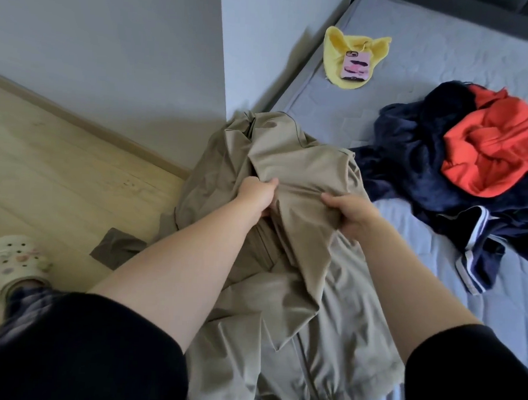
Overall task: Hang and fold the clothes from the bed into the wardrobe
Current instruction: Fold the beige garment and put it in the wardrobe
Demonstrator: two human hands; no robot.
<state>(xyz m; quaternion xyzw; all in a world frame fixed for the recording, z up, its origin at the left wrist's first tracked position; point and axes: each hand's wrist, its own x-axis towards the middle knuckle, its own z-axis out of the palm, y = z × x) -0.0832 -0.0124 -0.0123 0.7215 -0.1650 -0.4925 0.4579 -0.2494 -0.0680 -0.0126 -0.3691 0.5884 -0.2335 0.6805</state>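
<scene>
A beige jacket lies over the bed's near left corner, with part of it hanging off the edge toward the floor. My left hand grips a fold of its fabric near the middle. My right hand pinches the same cloth a little to the right. A heap of dark navy clothes with an orange garment on top sits on the bed at the right. The wardrobe is out of view.
A yellow cloth with a pink phone on it lies at the bed's far left. A white wall corner stands beside the bed. The wooden floor is on the left, with my foot in a white clog.
</scene>
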